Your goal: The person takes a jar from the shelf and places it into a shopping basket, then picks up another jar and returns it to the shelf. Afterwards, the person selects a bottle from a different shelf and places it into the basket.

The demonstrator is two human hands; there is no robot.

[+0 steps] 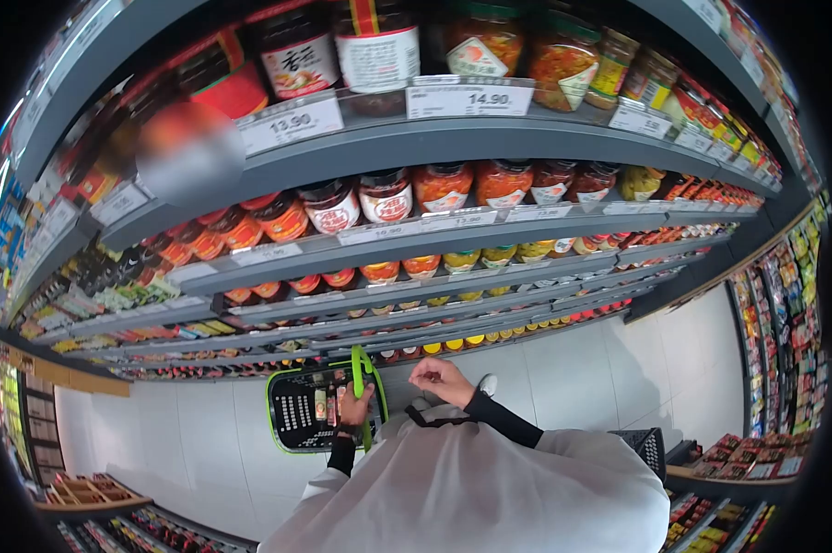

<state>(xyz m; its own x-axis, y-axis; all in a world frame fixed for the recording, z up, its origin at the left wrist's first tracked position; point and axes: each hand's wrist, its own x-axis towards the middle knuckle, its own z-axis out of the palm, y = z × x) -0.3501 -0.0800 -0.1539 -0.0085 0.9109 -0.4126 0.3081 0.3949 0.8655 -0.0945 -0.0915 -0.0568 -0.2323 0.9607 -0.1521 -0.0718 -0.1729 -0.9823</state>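
My left hand (354, 405) is closed round the green handle (359, 373) of a black shopping basket (294, 415) with a green rim. A few small packaged items (325, 405) lie inside the basket, beside my left hand. To the right of the basket, my right hand (442, 380) is raised in front of my body with its fingers curled together. Whether anything small is between those fingers cannot be made out. Both wrists are in black sleeves.
Grey shelves (379, 138) of jars with price tags span the front. Pale floor tiles (204, 415) lie below. A shoe (488, 383) shows near my right hand, a black basket (644, 447) at my right side. More shelves (785, 313) stand far right, and low displays (93, 493) behind left.
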